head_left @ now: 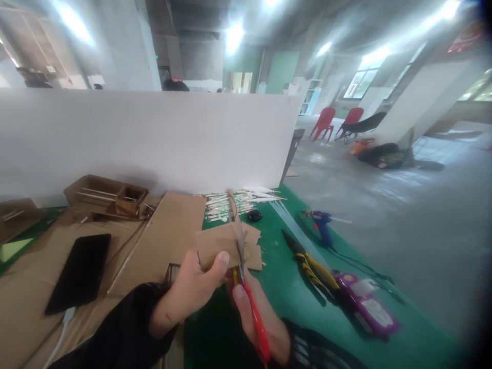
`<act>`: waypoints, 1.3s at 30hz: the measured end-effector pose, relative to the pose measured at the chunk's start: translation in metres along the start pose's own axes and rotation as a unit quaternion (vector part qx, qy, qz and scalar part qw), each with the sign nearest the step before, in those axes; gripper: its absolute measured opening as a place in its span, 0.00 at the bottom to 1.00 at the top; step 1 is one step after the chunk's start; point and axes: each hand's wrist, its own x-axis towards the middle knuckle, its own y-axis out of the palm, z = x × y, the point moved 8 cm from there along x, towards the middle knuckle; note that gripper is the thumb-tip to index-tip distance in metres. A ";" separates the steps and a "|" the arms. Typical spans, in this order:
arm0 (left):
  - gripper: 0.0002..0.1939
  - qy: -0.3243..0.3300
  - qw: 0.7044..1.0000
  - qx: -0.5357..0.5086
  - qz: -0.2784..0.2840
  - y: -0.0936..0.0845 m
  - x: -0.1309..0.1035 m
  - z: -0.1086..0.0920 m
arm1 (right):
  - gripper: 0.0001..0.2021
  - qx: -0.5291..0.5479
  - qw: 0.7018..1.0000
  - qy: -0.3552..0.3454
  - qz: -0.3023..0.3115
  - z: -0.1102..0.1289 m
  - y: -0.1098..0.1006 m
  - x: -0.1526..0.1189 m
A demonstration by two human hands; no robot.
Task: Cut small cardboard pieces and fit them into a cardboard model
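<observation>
Over green table (pixel 282 277): left grip (pixel 196 284) holding cardboard (pixel 216 245), right grip (pixel 269 320) clasping red-handled scissors (pixel 254 311).

White board (pixel 161 138) barring far side, open strip of green table (pixel 277 264) between cardboard pieces (pixel 253 257) and yellow-handled pliers (pixel 303 255)

Scissors (pixel 254 307) red-handled (blades (pixel 240 243) grey); cardboard piece (pixel 215 243) plain brown; pliers (pixel 320 270) yellow and black; tabletop (pixel 279 271) green.

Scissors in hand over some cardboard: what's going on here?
A person is working with both hands at a green table. The left hand holds a small piece of cardboard; the right hand grips red-handled scissors, blade over the piece's right side. Pliers and a glue gun lie off to the right.
</observation>
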 end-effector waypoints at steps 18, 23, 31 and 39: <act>0.12 -0.015 0.999 0.021 -0.029 -0.002 -0.004 0.001 | 0.15 0.032 0.999 0.010 0.021 -0.009 0.005 -0.002; 0.12 -0.006 1.000 -0.010 -0.002 0.000 -0.003 -0.004 | 0.16 0.045 0.999 0.010 0.017 -0.008 0.005 -0.001; 0.13 0.027 0.998 -0.059 0.002 -0.015 0.006 -0.021 | 0.17 0.050 0.998 0.010 0.031 -0.008 0.006 0.001; 0.09 0.050 0.998 0.024 -0.006 -0.022 0.009 -0.029 | 0.15 0.015 0.999 -0.007 0.050 -0.004 0.010 0.000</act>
